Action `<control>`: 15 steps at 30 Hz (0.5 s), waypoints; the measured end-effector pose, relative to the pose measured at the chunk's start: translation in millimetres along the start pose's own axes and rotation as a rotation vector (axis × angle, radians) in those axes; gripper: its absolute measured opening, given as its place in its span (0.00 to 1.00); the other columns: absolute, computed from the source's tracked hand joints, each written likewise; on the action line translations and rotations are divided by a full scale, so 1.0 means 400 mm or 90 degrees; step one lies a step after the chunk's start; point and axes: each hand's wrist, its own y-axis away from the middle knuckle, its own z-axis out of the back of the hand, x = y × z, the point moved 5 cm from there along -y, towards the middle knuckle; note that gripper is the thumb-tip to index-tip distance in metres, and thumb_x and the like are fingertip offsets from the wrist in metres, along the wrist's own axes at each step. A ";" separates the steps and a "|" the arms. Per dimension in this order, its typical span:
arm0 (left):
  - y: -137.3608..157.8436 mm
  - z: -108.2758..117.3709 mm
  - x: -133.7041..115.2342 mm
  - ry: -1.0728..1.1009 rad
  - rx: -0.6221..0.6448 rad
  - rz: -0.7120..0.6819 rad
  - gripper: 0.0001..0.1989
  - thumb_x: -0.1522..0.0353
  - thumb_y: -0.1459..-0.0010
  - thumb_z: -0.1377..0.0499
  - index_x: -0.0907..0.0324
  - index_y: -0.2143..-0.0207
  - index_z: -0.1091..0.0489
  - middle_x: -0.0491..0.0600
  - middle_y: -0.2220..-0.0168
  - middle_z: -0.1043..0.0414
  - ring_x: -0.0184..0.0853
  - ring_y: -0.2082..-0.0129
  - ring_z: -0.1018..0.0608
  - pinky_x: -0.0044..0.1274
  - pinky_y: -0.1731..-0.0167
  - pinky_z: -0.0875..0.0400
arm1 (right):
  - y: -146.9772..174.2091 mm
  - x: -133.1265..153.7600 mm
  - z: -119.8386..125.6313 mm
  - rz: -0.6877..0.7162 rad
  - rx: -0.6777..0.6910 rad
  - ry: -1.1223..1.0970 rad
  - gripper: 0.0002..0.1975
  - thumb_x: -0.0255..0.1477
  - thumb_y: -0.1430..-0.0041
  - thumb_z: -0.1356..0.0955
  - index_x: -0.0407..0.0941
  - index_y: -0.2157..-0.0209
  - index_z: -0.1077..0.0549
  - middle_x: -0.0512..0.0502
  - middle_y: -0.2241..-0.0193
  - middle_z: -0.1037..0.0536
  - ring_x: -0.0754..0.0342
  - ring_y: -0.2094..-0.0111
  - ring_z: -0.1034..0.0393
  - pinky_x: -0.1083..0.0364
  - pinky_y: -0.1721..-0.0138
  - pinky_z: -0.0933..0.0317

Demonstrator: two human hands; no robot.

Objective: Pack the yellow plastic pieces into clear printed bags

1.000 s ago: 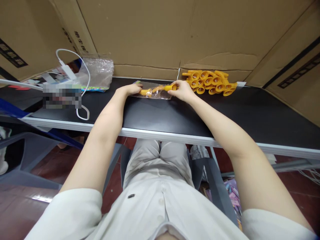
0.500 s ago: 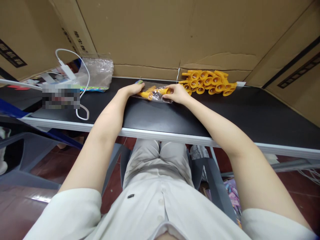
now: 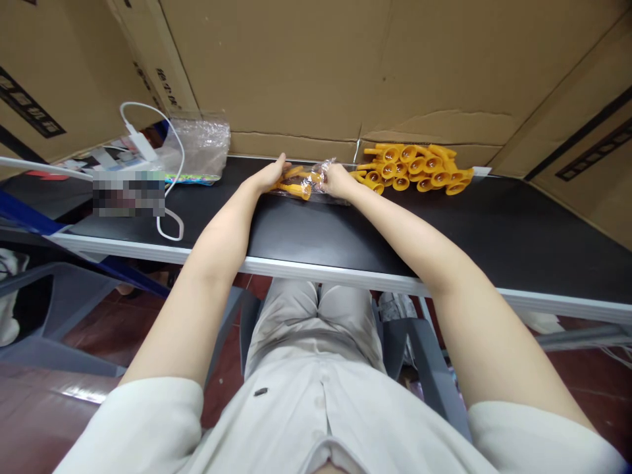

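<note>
A clear plastic bag lies across the black tabletop between my hands, with several yellow trumpet-shaped plastic pieces inside it. At its left end is my left hand, thumb raised and the other fingers mostly hidden behind the bag, closed around that end. My right hand grips the crumpled right end, its fingers bunched in the film. Just right of that hand, a pile of the same yellow trumpet-shaped pieces lies with flared mouths facing me.
Flat clear bags with colourful printing lie at the back left. A white cable loops beside them, near a blurred-out item. Cardboard walls enclose the back and sides. A metal edge borders the black table in front.
My right hand has gone from pinching by a yellow piece at the bag's right end to bunching the film there. My left thumb has lifted. The camera view has shifted slightly.
</note>
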 end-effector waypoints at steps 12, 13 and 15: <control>0.031 0.005 -0.031 0.063 -0.018 0.015 0.38 0.56 0.20 0.69 0.68 0.24 0.38 0.60 0.27 0.34 0.39 0.25 0.33 0.26 0.29 0.35 | 0.026 0.011 -0.008 -0.148 -0.080 -0.138 0.05 0.25 0.29 0.32 0.42 0.56 0.23 0.35 0.47 0.18 0.44 0.45 0.26 0.46 0.39 0.34; 0.031 0.005 -0.031 0.063 -0.018 0.017 0.38 0.56 0.20 0.69 0.68 0.25 0.37 0.60 0.26 0.35 0.38 0.25 0.33 0.25 0.30 0.35 | 0.035 0.013 -0.007 -0.149 -0.078 -0.163 0.04 0.23 0.31 0.32 0.41 0.57 0.23 0.36 0.49 0.18 0.45 0.47 0.25 0.47 0.40 0.32; 0.031 0.005 -0.033 0.061 -0.024 0.019 0.39 0.55 0.20 0.69 0.68 0.26 0.36 0.61 0.27 0.34 0.39 0.26 0.31 0.25 0.31 0.33 | 0.043 0.015 -0.012 -0.135 -0.053 -0.249 0.04 0.23 0.34 0.30 0.41 0.58 0.22 0.38 0.55 0.17 0.47 0.52 0.23 0.48 0.44 0.29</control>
